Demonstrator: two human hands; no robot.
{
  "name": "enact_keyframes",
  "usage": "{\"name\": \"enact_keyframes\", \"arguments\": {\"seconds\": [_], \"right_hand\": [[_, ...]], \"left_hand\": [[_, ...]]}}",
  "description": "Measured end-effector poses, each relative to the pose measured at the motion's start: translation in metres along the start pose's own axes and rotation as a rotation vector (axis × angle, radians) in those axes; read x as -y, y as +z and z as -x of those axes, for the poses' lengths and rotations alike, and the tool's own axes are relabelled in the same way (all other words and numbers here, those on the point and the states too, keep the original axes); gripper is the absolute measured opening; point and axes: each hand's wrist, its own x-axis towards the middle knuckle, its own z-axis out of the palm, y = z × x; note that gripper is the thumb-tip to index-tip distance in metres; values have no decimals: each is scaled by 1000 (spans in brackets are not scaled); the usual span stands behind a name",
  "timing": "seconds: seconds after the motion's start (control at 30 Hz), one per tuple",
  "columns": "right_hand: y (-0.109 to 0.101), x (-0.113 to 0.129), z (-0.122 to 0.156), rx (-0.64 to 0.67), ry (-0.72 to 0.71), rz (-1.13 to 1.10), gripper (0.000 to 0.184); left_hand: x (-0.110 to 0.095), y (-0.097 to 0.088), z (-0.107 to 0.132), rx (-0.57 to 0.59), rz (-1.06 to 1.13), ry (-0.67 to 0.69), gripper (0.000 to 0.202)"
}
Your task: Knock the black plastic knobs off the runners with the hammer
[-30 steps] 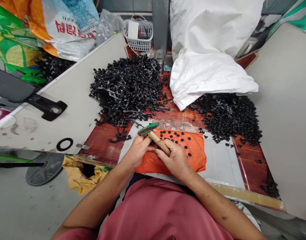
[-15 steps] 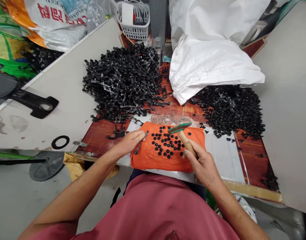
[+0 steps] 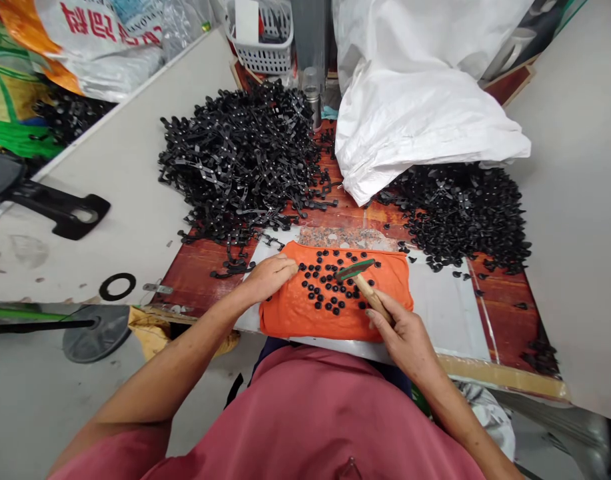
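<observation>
My right hand (image 3: 404, 335) is closed around the wooden handle of a small hammer (image 3: 364, 282), whose green head hovers over the orange cloth (image 3: 295, 315). Several small black round caps (image 3: 321, 291) lie scattered on that cloth. At the cloth's left edge rests my left hand (image 3: 271, 274), fingers curled together beside the caps; what they pinch is hidden. Behind it a big heap of black metal strips (image 3: 245, 153) covers the red-brown table.
A second heap of small black pieces (image 3: 465, 213) lies at the right under a white sack (image 3: 425, 120). A white basket (image 3: 260, 40) stands at the back. A black ring (image 3: 116, 287) and a flat black part (image 3: 60, 210) lie on the pale board at the left.
Both hands were together at the cloth's front edge, then parted. The hammer swung right and now sits lower over the caps. My left hand shifted left, and the thin strip it held is no longer visible.
</observation>
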Motion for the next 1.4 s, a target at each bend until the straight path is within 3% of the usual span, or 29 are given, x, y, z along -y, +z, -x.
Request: {"name": "enact_keyframes", "arguments": {"seconds": [0.7, 0.83, 1.03, 1.27, 1.4], "right_hand": [[6, -9, -3, 57, 0, 66, 49], [1, 5, -9, 93, -26, 155, 49], [1, 35, -40, 146, -148, 417, 47], [15, 62, -67, 198, -227, 493, 43], [14, 66, -65, 108, -295, 604, 47]], "left_hand": [[-3, -1, -4, 2, -57, 39, 31], [3, -1, -10, 8, -71, -4, 30], [8, 2, -18, 71, 129, -135, 27], [9, 2, -18, 80, 150, -89, 29], [6, 1, -18, 87, 140, -95, 30]]}}
